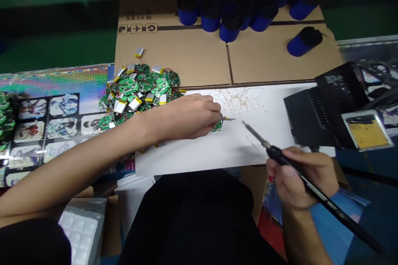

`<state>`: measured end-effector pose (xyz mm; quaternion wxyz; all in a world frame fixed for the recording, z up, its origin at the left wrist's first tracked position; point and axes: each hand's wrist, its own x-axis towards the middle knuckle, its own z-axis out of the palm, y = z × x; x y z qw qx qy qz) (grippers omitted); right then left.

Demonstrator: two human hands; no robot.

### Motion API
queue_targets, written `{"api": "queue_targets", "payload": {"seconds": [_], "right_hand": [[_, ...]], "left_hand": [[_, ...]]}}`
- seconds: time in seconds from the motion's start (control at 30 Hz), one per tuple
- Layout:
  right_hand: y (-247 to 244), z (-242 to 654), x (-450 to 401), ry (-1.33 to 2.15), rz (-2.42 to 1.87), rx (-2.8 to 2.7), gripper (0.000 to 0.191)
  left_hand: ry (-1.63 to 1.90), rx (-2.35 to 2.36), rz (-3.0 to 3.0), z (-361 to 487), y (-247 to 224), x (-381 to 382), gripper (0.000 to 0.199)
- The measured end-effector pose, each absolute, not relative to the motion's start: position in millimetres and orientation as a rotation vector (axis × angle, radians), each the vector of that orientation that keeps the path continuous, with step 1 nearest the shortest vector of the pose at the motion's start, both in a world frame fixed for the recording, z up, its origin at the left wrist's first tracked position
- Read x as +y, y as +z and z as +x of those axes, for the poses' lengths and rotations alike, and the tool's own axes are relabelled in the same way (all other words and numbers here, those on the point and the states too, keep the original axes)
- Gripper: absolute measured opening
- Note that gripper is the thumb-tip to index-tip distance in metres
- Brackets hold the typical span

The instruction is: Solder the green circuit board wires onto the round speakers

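Cardboard point(174, 56) is showing "N.W. 6.9 KG"; the left hand point(199, 116) is pinching one green board point(217, 126), the right hand point(320, 169) gripping one soldering iron point(314, 191)!

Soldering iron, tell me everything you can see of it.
The soldering iron has a slim black handle with pale markings and a grey, metal-looking shaft narrowing to its tip. The right hand grips it, slanted, by the handle. Its tip points forward-left, apart from the green circuit board at the left hand.
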<state>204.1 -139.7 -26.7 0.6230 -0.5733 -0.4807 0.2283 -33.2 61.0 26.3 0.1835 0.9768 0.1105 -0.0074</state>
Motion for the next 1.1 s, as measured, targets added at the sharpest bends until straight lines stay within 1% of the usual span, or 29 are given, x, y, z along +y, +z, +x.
{"api": "queue_targets", "payload": {"seconds": [0.13,0.23,0.43,1.1], "right_hand": [[-31.1,200.8,-154.6,0.543,-1.481,-1.285,0.022],[-29.5,193.8,-151.7,0.57,-1.512,-1.369,0.025],[-26.6,186.5,-137.7,0.474,-1.487,-1.475,0.021],[-16.2,184.3,-128.3,0.435,-1.492,-1.579,0.013]], "left_hand": [[-0.059,0.312,2.775,-31.5,27.4,61.2,0.015],[-0.049,0.321,2.765,-30.8,28.3,60.9,0.015],[-0.073,0.316,2.787,-30.2,28.3,60.8,0.013],[-0.115,0.305,2.795,-27.5,30.4,62.1,0.017]]}}
